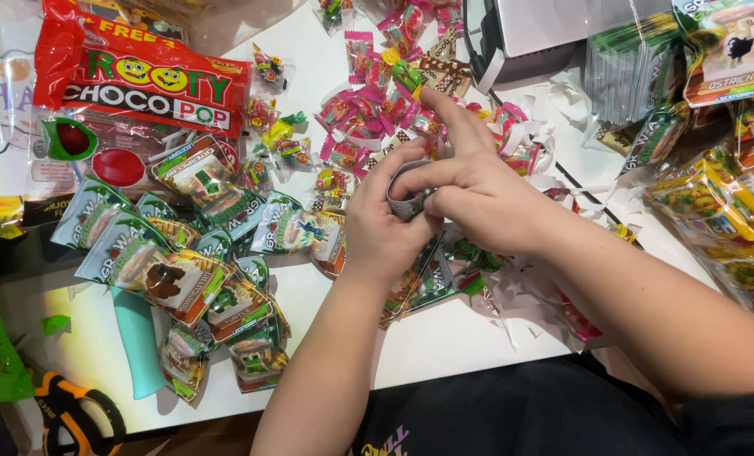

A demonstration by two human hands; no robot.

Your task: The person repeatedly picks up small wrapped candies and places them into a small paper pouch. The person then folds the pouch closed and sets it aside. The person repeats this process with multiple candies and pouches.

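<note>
Left hand: left hand [383,221] is curled shut around one side of a small silvery roll [408,203], which looks like tape, thumb and fingers pressed on it.
Right hand: right hand [478,190] pinches the same roll from the other side, its index finger stretched over the top and another finger raised toward the pink sweets [362,114].
Silvery roll: held between both hands, above the white table [444,338] and just in front of the pink sweets.
Already on the table: white paper shreds [554,181] lie scattered to the right of the hands, so some wrapping or tearing seems done.
Still loose: green packets [200,253] lie in a heap left of the hands, touching and overlapping; by the look of it they are unsorted.
Other stock: a big red bag [141,76] lies beyond the green packets; yellow packets [715,211] are stacked far right of the hands.
Tools nearby: a teal handle [136,338] lies beside the green packets, with orange scissors [73,414] near the table's front edge, both untouched.
</note>
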